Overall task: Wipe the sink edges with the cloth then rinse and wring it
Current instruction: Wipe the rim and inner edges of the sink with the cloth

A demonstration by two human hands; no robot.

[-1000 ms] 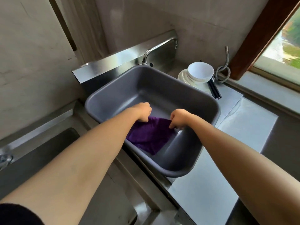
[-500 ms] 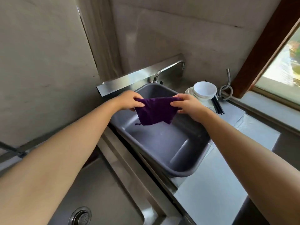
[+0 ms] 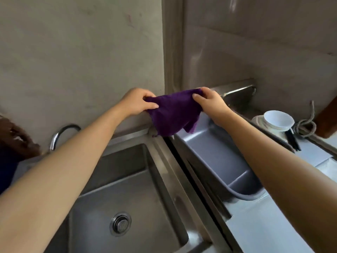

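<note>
A purple cloth (image 3: pixel 174 114) hangs in the air, stretched between both hands, over the back corner where the steel sink (image 3: pixel 127 179) meets the grey plastic basin (image 3: pixel 218 157). My left hand (image 3: pixel 138 103) pinches its left top corner. My right hand (image 3: pixel 209 105) grips its right top corner. The cloth's lower edge dangles just above the sink's back right rim (image 3: pixel 155 136). A drain (image 3: pixel 120 223) sits at the bottom of the sink.
A curved tap (image 3: pixel 60 134) rises at the sink's back left. A second tap (image 3: pixel 238 91) stands behind the basin. White bowls (image 3: pixel 277 120), dark chopsticks (image 3: pixel 293 143) and a coiled metal hose (image 3: pixel 306 125) sit at the right. The wall is close behind.
Both hands lifted the cloth out of the grey basin and carried it left, towards the steel sink's back corner. The view swung left, bringing the steel sink into sight.
</note>
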